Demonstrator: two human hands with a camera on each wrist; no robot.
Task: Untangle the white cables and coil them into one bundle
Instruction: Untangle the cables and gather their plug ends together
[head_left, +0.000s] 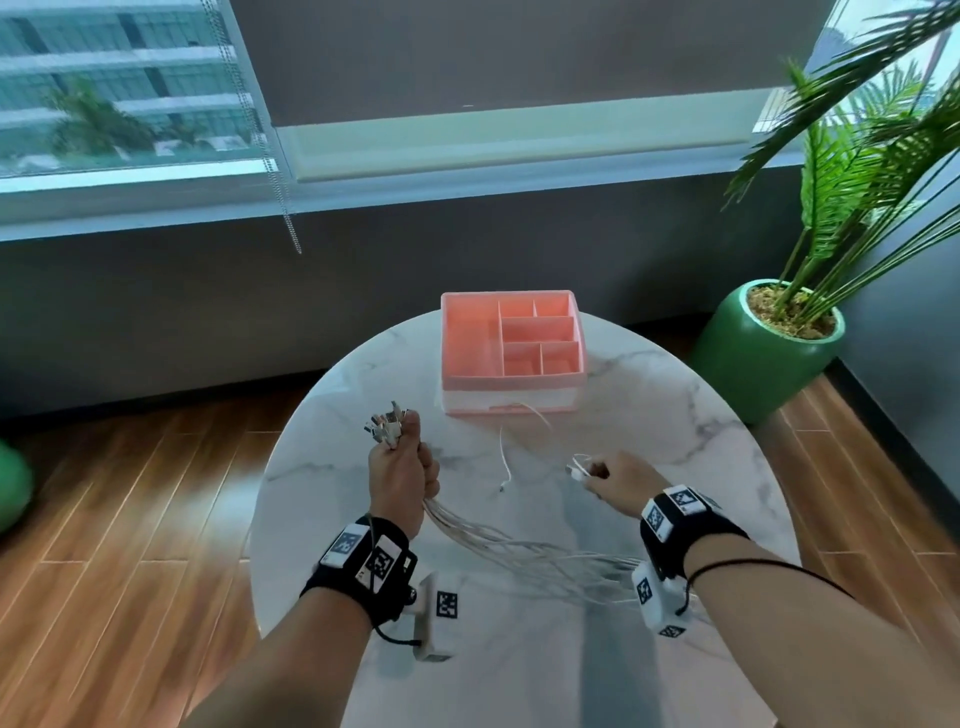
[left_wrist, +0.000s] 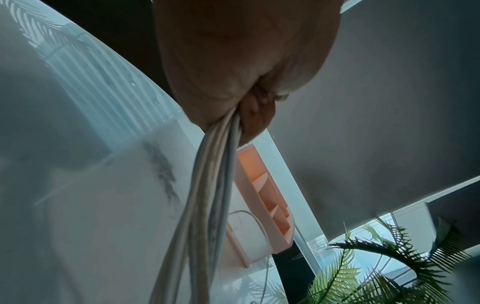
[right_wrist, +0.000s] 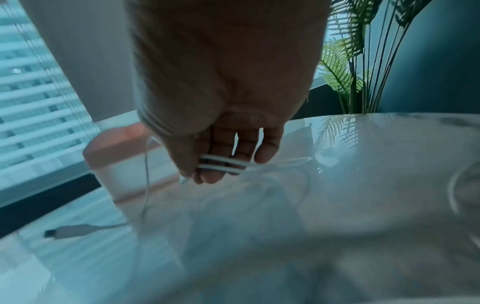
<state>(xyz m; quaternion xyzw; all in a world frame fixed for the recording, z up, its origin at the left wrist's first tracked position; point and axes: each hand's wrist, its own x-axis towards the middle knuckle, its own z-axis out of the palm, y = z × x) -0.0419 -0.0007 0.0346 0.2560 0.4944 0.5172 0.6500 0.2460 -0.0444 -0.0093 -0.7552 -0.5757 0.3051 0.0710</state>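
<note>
Left hand (head_left: 402, 475) fingers clenched round white cables (head_left: 519, 551) at frame center-left, plug ends sticking up, strands trailing lower right over tabletop (head_left: 675, 415). Right hand (head_left: 621, 480) fingers pinch 2 cable strands (right_wrist: 221, 164). 1 loose cable (head_left: 504, 457) lies below pink organizer (head_left: 511, 353).

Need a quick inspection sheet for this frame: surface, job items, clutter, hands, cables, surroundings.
Surface: round marble table, glossy.
Job's things: white cables, connector ends bunched above the left hand; one loose cable lies on the table.
Clutter: pink organizer, compartments look empty.
Grippers: left hand grips the bunch; right hand pinches two cable strands.
Cables: strands run between the hands.
Surroundings: potted plant, window blinds, wood floor.
</note>
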